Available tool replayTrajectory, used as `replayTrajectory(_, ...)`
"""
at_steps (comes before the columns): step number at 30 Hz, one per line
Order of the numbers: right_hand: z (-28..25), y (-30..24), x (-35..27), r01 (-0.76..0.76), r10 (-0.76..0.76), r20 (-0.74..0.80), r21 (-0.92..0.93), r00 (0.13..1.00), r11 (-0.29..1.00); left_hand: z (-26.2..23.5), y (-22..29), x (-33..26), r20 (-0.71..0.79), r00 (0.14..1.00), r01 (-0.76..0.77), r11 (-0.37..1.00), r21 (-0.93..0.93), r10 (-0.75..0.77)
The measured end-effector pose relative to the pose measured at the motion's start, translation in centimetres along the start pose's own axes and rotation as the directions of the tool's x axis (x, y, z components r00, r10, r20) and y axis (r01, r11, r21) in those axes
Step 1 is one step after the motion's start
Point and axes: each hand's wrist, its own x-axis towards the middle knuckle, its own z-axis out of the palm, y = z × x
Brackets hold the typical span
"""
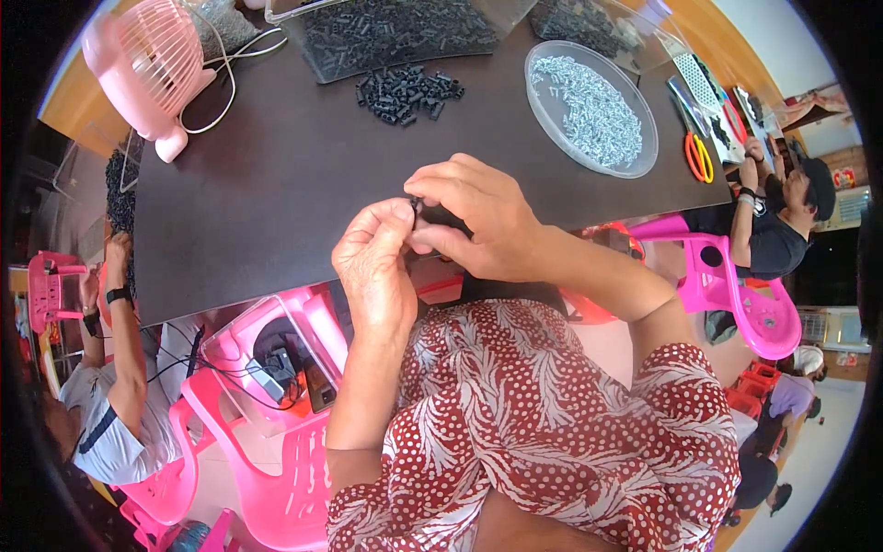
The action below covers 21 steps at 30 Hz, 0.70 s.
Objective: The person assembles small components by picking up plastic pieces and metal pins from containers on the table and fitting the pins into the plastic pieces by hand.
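Observation:
Close together over the table's near edge, my left hand (375, 253) and my right hand (487, 216) are both closed around one small black plastic part (416, 204). My left thumb and forefinger pinch it from the left, and my right fingertips press on it from the other side. Most of the part is hidden by my fingers. Beyond my hands lies a loose pile of similar black plastic parts (405, 94). To the right, a round clear tray (536, 106) holds many small shiny metal pins (598, 115).
A clear bin (322, 69) full of black parts stands at the back. At the far left is a pink fan (138, 69) with a white cable. Orange-handled scissors (697, 158) lie near the right edge. People sit at both sides, among pink chairs (285, 478).

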Motion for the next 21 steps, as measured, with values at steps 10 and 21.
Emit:
replayTrajectory(10, 1.4, 0.4, -0.8, 0.027, -0.031, -0.021, -0.165, 0.999, 0.986, 0.6, 0.2, -0.5, 0.015, 0.999, -0.039, 0.999, -0.003, 0.039)
replayTrajectory(21, 1.2, 1.1, -0.3, 0.105, -0.107, -0.108, -0.025, 0.988, 0.994, 0.6, 1.0, -0.4, 0.050, 0.999, 0.022, 0.994, -0.112, -0.017)
